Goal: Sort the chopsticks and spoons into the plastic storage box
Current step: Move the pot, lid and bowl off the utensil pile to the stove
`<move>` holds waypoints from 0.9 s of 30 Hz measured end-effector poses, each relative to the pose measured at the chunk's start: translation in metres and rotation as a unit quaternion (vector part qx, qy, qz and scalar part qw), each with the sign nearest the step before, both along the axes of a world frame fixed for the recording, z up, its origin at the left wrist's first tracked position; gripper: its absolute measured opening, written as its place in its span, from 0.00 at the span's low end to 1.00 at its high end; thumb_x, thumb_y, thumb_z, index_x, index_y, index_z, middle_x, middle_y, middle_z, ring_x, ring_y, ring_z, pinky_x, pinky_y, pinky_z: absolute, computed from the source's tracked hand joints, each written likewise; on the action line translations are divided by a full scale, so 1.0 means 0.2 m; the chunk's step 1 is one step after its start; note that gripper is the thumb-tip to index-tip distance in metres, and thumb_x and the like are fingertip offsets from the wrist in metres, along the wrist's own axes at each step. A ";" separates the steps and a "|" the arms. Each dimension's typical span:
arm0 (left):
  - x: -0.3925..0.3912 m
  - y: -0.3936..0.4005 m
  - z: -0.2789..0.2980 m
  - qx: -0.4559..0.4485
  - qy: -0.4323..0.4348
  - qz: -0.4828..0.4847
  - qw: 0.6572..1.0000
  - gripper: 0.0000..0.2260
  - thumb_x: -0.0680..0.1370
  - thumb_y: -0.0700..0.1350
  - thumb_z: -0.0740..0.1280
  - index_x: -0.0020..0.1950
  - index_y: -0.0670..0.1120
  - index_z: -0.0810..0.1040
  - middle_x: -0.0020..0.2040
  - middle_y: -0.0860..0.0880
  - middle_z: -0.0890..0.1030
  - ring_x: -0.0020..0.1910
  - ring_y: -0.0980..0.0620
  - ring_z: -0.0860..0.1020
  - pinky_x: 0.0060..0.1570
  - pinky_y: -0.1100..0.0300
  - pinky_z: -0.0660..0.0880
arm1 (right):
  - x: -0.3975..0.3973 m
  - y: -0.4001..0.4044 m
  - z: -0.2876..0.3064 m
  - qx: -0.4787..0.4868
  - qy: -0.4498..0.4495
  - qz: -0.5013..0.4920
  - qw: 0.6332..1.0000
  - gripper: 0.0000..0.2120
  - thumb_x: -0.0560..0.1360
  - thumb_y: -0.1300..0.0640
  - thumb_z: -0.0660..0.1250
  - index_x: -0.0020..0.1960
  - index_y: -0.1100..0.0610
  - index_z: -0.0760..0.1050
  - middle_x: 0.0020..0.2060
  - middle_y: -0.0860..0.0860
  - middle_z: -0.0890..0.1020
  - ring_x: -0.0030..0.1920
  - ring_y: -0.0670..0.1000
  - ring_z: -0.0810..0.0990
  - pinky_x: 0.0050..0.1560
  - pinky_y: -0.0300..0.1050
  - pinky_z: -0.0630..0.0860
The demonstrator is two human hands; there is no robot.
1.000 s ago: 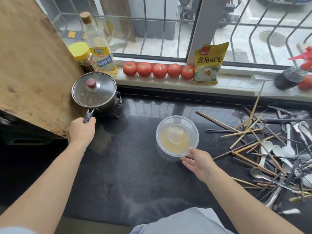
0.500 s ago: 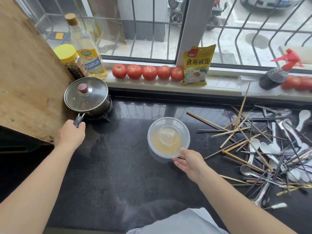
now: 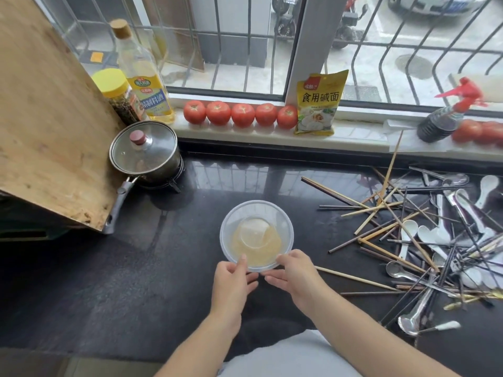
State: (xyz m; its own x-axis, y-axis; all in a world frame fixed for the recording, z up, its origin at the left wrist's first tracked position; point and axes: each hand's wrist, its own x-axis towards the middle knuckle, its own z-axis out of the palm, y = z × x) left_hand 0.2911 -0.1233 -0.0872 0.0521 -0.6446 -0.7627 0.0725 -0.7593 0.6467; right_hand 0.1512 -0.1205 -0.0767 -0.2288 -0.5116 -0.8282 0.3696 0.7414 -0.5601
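Nearest us, our left hand (image 3: 231,278) and right hand (image 3: 295,273) each pinch the near rim of the round plastic storage box (image 3: 256,235), which sits on the dark counter (image 3: 136,268). Right of it, a tangled pile: chopsticks (image 3: 381,232) and spoons (image 3: 462,210). Farther back: lidded pot (image 3: 144,152), tomatoes (image 3: 241,114) on the sill.

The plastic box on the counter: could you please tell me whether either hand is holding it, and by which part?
Both hands hold the round plastic box by its near rim: the left hand with its thumb over the edge, the right hand pinching beside it.
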 end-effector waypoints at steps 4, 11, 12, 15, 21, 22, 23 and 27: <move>0.07 0.00 -0.01 0.034 0.041 0.030 0.998 0.10 0.86 0.46 0.63 0.62 0.41 0.75 0.58 0.42 0.83 0.54 0.45 0.85 0.58 0.49 0.82 | 0.03 0.04 0.01 0.010 -0.015 0.008 1.000 0.07 0.82 0.64 0.59 0.58 0.61 0.73 0.51 0.61 0.84 0.43 0.56 0.88 0.49 0.51 0.85; 0.16 -0.07 0.02 0.001 0.059 0.121 0.991 0.08 0.86 0.39 0.62 0.60 0.36 0.77 0.56 0.41 0.85 0.57 0.46 0.84 0.55 0.53 0.80 | 0.05 0.02 0.05 -0.038 -0.043 0.090 0.994 0.09 0.83 0.57 0.63 0.60 0.60 0.75 0.52 0.56 0.86 0.47 0.54 0.88 0.54 0.52 0.83; 0.17 -0.11 0.03 0.000 0.072 0.141 0.987 0.08 0.86 0.39 0.62 0.61 0.37 0.76 0.57 0.41 0.85 0.57 0.46 0.84 0.53 0.54 0.80 | 0.05 0.01 0.04 -0.046 -0.047 0.089 0.994 0.09 0.82 0.57 0.64 0.59 0.60 0.76 0.54 0.56 0.85 0.48 0.55 0.87 0.54 0.53 0.83; 0.18 -0.30 0.01 -0.017 0.087 0.162 0.983 0.06 0.86 0.38 0.61 0.61 0.40 0.76 0.58 0.42 0.83 0.56 0.46 0.83 0.51 0.54 0.79 | 0.03 0.00 0.02 -0.046 -0.047 0.059 0.996 0.07 0.81 0.59 0.66 0.56 0.60 0.76 0.56 0.57 0.83 0.47 0.57 0.87 0.52 0.53 0.83; 0.10 -0.84 -0.11 -0.033 0.128 0.216 0.967 0.15 0.86 0.38 0.60 0.74 0.41 0.70 0.67 0.43 0.77 0.50 0.47 0.81 0.54 0.51 0.81 | -0.01 -0.02 0.02 -0.027 -0.035 0.053 0.998 0.06 0.81 0.60 0.65 0.56 0.61 0.76 0.55 0.58 0.84 0.45 0.56 0.87 0.47 0.48 0.82; 0.09 -0.91 -0.13 -0.032 0.131 0.227 0.964 0.17 0.86 0.38 0.61 0.75 0.41 0.70 0.69 0.42 0.76 0.51 0.46 0.81 0.52 0.51 0.82 | -0.02 -0.03 0.02 -0.026 -0.032 0.055 0.998 0.06 0.81 0.60 0.64 0.56 0.61 0.76 0.54 0.58 0.84 0.44 0.56 0.86 0.46 0.48 0.82; 0.09 -0.96 -0.14 -0.029 0.129 0.234 0.963 0.18 0.86 0.38 0.61 0.76 0.41 0.69 0.70 0.42 0.76 0.52 0.45 0.81 0.48 0.52 0.83 | -0.02 -0.04 0.02 -0.025 -0.029 0.055 0.998 0.05 0.81 0.60 0.64 0.55 0.61 0.76 0.54 0.58 0.84 0.44 0.56 0.86 0.46 0.48 0.82; 0.13 -1.07 -0.16 -0.015 0.078 0.200 0.977 0.16 0.86 0.41 0.61 0.74 0.41 0.71 0.61 0.43 0.75 0.62 0.40 0.79 0.59 0.49 0.81 | -0.03 -0.07 0.01 -0.019 -0.022 0.052 0.998 0.05 0.81 0.61 0.64 0.53 0.61 0.77 0.52 0.59 0.85 0.42 0.55 0.85 0.46 0.48 0.81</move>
State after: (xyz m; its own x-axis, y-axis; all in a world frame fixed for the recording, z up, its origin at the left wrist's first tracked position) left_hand 0.3164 -0.3381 -0.1182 0.1890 -0.6190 -0.7623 0.4585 -0.6308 0.6260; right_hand 0.1460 -0.1337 -0.0749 -0.1360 -0.5617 -0.8161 0.3159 0.7562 -0.5731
